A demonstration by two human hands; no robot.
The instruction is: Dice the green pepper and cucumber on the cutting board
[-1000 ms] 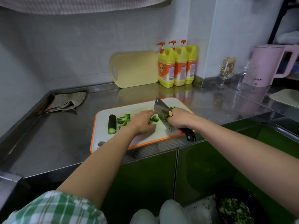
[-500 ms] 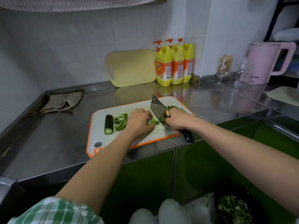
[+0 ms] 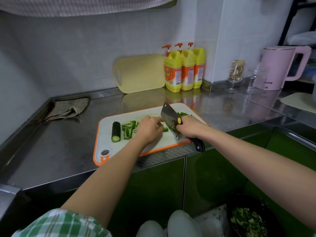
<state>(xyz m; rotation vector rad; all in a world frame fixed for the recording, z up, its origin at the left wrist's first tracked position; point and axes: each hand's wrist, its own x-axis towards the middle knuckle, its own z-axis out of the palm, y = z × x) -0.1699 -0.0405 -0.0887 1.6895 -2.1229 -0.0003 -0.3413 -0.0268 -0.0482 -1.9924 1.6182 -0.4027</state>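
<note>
- Grasping cleaver handle in right hand, blade tilted above board.
- Pinning pepper piece under bent fingers of left hand, beside blade.
- On board's left: cucumber, just beside pepper strips.

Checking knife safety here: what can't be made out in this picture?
Head view only.
1. Left hand fingertips: motion-blurred, so their gap to the knife is unclear.
2. Pepper: the piece at the blade is mostly hidden by the left hand and the knife.
3. Diced pile behind the knife: mostly hidden by the blade and the right hand.
4. Bowl: cut off by the bottom edge; contents blurred.
</note>
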